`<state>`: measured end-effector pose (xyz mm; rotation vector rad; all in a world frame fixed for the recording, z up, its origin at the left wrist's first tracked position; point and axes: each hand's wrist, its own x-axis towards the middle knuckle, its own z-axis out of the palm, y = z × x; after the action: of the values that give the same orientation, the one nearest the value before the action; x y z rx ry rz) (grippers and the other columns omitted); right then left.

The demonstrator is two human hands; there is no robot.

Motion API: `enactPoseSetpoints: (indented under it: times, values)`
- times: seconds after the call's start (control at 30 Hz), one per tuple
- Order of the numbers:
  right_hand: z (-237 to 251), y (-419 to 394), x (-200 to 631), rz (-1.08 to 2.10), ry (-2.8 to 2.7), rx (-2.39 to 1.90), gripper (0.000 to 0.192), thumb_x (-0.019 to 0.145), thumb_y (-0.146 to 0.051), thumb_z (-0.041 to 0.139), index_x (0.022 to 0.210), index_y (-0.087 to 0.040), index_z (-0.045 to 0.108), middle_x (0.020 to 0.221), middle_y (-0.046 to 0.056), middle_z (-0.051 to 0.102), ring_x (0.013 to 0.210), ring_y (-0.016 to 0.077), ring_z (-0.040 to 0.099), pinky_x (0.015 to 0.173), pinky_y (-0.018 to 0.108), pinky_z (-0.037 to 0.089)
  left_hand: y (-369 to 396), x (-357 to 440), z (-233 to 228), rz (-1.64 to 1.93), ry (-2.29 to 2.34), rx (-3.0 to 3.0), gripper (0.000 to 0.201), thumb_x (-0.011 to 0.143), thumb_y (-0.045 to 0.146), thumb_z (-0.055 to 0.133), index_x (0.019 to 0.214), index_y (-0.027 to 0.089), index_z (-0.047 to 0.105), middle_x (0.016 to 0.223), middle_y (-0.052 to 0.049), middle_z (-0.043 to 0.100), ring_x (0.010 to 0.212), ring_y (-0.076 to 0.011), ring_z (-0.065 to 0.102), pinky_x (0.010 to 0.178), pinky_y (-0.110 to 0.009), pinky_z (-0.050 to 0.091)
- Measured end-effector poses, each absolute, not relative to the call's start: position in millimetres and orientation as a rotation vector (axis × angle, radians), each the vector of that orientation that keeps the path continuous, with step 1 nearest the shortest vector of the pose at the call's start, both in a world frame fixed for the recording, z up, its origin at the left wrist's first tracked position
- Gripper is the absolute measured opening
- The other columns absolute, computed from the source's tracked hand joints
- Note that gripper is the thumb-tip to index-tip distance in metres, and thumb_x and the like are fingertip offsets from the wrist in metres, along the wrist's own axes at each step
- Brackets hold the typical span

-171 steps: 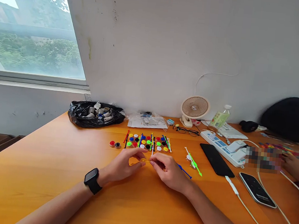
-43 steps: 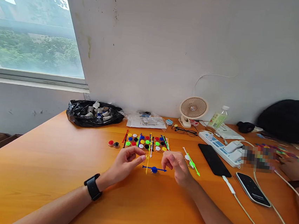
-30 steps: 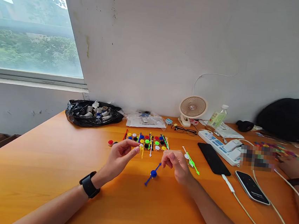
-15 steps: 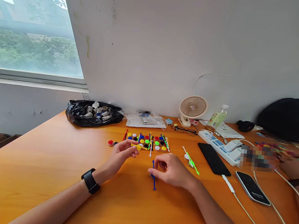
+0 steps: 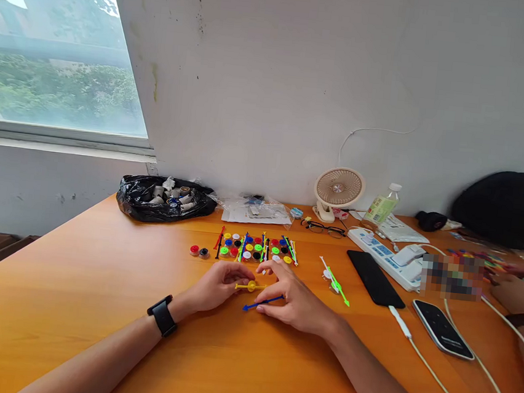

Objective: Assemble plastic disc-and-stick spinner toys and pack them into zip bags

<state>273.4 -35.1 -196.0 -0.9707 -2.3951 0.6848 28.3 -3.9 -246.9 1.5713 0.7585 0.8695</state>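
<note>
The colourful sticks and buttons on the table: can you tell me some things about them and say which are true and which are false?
1. The left hand holds a yellow stick. True.
2. The blue stick lies under the right hand. True.
3. The fan stands beside the window. False: it stands by the wall, near the bottle.
4. The watch is on the right wrist. False: it is on the left wrist.
</note>
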Motion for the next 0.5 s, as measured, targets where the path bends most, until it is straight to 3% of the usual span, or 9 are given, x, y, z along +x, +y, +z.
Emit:
enactPoseSetpoints:
  times: [0.2, 0.3, 0.5]
  values:
    - [-202.8, -34.4, 269.4, 0.773, -2.377, -0.948, 0.01, 0.094, -0.026, 0.074, 0.1, -0.027, 0.082, 0.13, 0.004, 0.065, 0.113, 0.02, 0.066, 0.101, 0.031, 0.048, -10.3, 30.8, -242.4, 0.904, 0.881, 1.947, 0.018, 0.089, 0.022, 0.068, 0.102, 0.018, 0.08, 0.1, -0.009, 0.08, 0.088, -0.022, 0.071, 0.08, -0.032, 0.057]
    - [-200.1, -34.1, 269.9, 0.707, -2.404, -1.018, 0.01, 0.095, -0.025, 0.071, 0.099, -0.025, 0.08, 0.112, 0.003, 0.069, 0.097, 0.0173, 0.067, 0.088, 0.028, 0.049, -10.3, 28.3, -238.1, 0.988, 1.031, 2.055, 0.024, 0.095, 0.018, 0.056, 0.103, 0.019, 0.078, 0.098, -0.008, 0.078, 0.086, -0.0208, 0.07, 0.076, -0.031, 0.055]
    - [-188.3, -30.7, 282.9, 0.551, -2.432, -1.247, 0.011, 0.092, -0.026, 0.068, 0.082, -0.022, 0.07, 0.091, 0.0, 0.067, 0.078, 0.015, 0.06, 0.069, 0.026, 0.04, 4.3, 7.7, -230.0, 1.117, 1.201, 2.301, 0.026, 0.098, 0.015, 0.049, 0.105, 0.023, 0.073, 0.11, -0.008, 0.075, 0.105, -0.0258, 0.065, 0.093, -0.041, 0.052]
